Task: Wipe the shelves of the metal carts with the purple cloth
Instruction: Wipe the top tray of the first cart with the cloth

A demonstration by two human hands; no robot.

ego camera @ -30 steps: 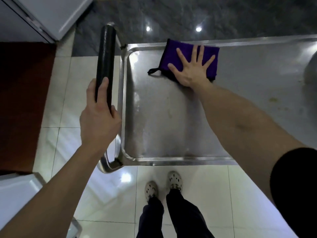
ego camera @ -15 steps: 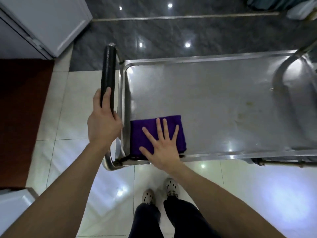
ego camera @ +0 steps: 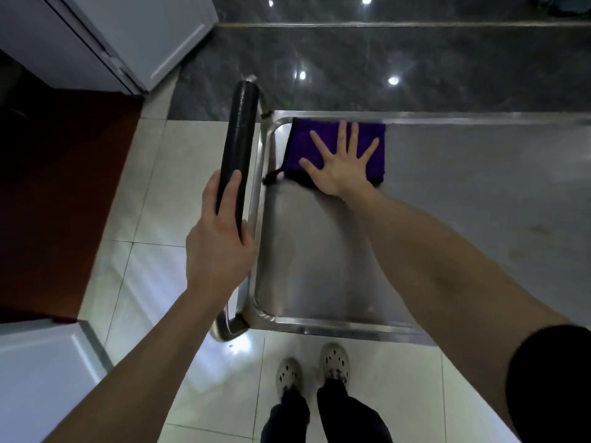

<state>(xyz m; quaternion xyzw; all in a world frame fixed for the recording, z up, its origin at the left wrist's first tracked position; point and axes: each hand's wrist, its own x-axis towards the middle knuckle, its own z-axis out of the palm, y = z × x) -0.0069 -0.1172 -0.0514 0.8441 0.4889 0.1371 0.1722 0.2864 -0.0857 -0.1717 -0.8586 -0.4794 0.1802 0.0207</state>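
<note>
Head view, purple cloth (ego camera: pixel 302 148) laid flat in the far left corner of the metal cart's top shelf (ego camera: pixel 319 257), pressed by the right hand (ego camera: pixel 342 164) with fingers spread, black handle (ego camera: pixel 238 148) gripped by the left hand (ego camera: pixel 219 241), pale floor tiles (ego camera: pixel 150 187) seen beneath.

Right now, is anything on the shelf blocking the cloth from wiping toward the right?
Nothing visible. The right hand presses flat on the purple cloth at the far left corner of the shelf; no object shows on it to the right.

A white cabinet (ego camera: pixel 128 33) stands far left. Right of it runs dark marble flooring (ego camera: pixel 415 65); nearer than it, white tiles (ego camera: pixel 153 174).
</note>
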